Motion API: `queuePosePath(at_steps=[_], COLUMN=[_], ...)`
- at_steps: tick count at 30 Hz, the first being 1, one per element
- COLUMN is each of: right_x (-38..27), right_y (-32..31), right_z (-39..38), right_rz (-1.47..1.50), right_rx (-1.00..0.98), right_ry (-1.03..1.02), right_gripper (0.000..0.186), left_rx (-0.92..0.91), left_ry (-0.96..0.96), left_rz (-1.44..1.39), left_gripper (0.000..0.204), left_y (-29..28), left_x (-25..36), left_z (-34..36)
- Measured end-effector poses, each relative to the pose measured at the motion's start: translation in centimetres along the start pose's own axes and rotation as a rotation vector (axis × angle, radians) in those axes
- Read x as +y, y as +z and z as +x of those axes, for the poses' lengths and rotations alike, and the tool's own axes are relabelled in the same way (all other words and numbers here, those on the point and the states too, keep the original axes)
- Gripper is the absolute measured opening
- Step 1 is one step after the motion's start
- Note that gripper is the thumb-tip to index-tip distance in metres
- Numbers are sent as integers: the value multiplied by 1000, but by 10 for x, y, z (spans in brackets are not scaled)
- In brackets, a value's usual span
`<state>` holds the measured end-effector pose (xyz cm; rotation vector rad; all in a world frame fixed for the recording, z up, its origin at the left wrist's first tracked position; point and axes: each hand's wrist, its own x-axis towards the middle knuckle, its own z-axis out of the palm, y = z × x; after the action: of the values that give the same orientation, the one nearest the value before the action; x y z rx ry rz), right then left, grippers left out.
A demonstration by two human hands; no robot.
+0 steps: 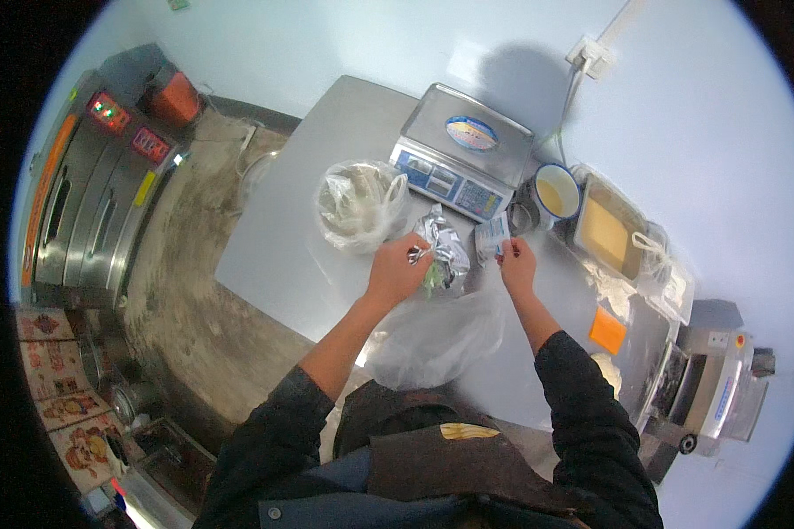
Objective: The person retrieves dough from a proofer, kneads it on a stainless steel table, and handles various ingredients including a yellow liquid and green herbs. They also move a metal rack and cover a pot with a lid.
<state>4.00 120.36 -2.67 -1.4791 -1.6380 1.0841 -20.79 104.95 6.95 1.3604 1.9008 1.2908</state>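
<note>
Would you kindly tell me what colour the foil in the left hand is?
The foil is silver; head view.

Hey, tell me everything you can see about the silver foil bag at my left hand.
The silver foil bag is shiny and crumpled, with a green patch toward its near end. It looks like thin, flexible metallic film. It is over the gray table, in front of the weighing scale and right of a bulging translucent plastic bag. Your left hand grips its left side. Whether it is open can't be made out.
</note>
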Motion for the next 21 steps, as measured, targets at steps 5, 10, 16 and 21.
queuePosePath(at_steps=[5, 10, 16, 21], right_x=[19, 12, 67, 8], right_y=[-10, -7, -34, 7], right_z=[5, -19, -7, -50], right_rz=[214, 311, 27, -145], right_rx=[108, 169, 416, 404], right_ry=[202, 250, 222, -98], right_gripper=[18, 43, 61, 46], left_rx=[-67, -12, -95, -58], left_ry=[-98, -150, -304, -542], left_rz=[26, -62, -511, -695], left_gripper=[26, 30, 31, 25], left_y=[19, 26, 34, 25], left_x=[-2, -42, -72, -107], left_z=[19, 12, -15, -46])
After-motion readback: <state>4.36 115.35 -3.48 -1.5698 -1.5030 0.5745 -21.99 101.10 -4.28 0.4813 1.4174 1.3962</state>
